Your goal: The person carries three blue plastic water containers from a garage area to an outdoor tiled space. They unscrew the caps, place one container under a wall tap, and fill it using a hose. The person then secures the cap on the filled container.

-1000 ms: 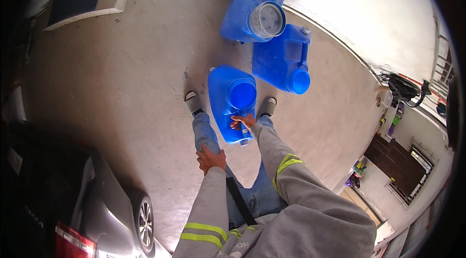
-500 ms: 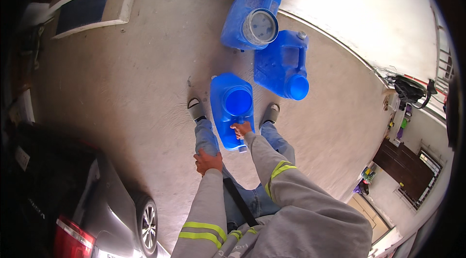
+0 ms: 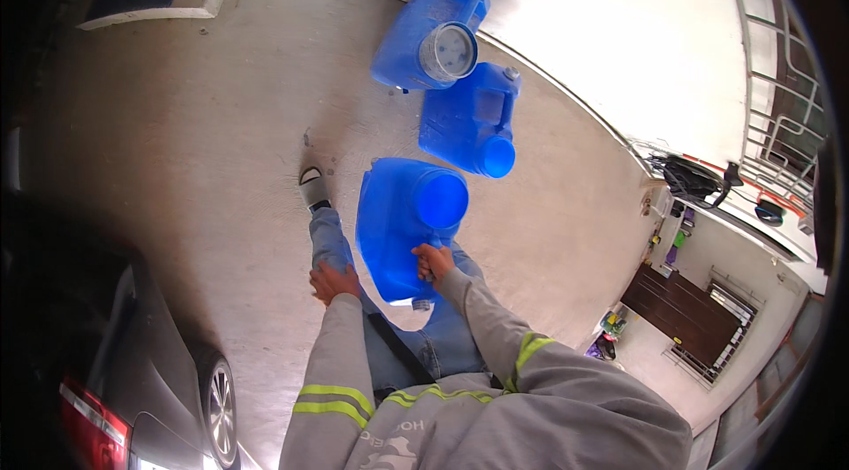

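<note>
Blue plastic jerrycan (image 3: 398, 227) — a large container with a wide round blue cap on its upper face — hangs in front of the person's legs, above the grey concrete floor (image 3: 195, 134), carried by the right hand (image 3: 432, 261). The right hand's fingers are curled tight around the handle at the container's near end, so the grip is closed on the jerrycan. The left hand (image 3: 332, 281) rests beside the left thigh, just left of the jerrycan and not touching it; its fingers look loosely bent and hold nothing. Both forearms wear grey sleeves with yellow reflective bands, and the legs are in blue jeans with one shoe (image 3: 313, 188) visible on the floor beyond the left hand.

Two more blue containers lie on the floor farther ahead, near the base of a white wall (image 3: 619, 28): a second jerrycan (image 3: 464, 121) with a blue cap, just beyond the carried one, and a third jerrycan (image 3: 420, 28) bearing a clear round lid (image 3: 448, 52) — the two lie close together. A dark parked car (image 3: 106, 355) stands at the person's left, its rear wheel and red tail lamp visible.
</note>
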Demonstrator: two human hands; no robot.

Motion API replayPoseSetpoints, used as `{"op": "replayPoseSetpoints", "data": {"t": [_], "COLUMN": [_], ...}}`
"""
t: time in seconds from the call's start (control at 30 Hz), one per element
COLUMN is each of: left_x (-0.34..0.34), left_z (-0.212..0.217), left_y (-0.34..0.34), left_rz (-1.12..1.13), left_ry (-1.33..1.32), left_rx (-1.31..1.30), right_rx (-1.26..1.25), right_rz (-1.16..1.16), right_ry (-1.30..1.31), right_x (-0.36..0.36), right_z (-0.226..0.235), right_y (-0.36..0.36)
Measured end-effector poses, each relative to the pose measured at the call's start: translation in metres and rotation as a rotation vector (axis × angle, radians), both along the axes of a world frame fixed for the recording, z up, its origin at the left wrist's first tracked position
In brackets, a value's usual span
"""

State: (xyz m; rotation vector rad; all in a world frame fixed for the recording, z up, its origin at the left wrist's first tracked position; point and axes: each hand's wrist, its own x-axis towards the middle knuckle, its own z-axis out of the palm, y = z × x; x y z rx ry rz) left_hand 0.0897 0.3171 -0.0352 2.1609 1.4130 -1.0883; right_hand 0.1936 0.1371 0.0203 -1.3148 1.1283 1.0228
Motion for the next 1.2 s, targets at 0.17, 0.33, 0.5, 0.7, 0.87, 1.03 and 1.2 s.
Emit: {"op": "replayPoseSetpoints", "data": {"t": [0.17, 0.33, 0.5, 0.7, 0.87, 1.03, 1.2], "left_x": [-0.006, -0.017, -0.038, -0.049, -0.066, -0.058, -0.041], "left_z": [-0.089, -0.171, -0.173, -0.186, -0.193, -0.183, -0.167], "left_y": [0.009, -0.045, -0.101, -0.108, -0.113, -0.114, -0.115], "left_rz": [-0.306, 0.435, 0.938, 0.991, 1.062, 1.021, 0.908], "left_ry": [-0.53, -0.315, -0.337, -0.223, -0.14, -0.263, -0.296], "left_rx": [-0.238, -0.779, -1.172, -1.259, -1.119, -1.212, -1.201], "right_rx": [-0.006, -0.002, 0.003, -0.026, -0.063, -0.11, -0.105], "right_rz": [-0.133, -0.277, -0.348, -0.312, -0.218, -0.195, -0.125], "right_ry": [0.016, 0.063, 0.081, 0.082, 0.087, 0.058, -0.01], "right_x": [-0.014, -0.037, -0.047, -0.059, -0.067, -0.069, -0.067], "right_z": [0.112, 0.198, 0.213, 0.19, 0.164, 0.148, 0.138], "right_y": [-0.017, -0.036, -0.061, -0.078, -0.087, -0.095, -0.102]}}
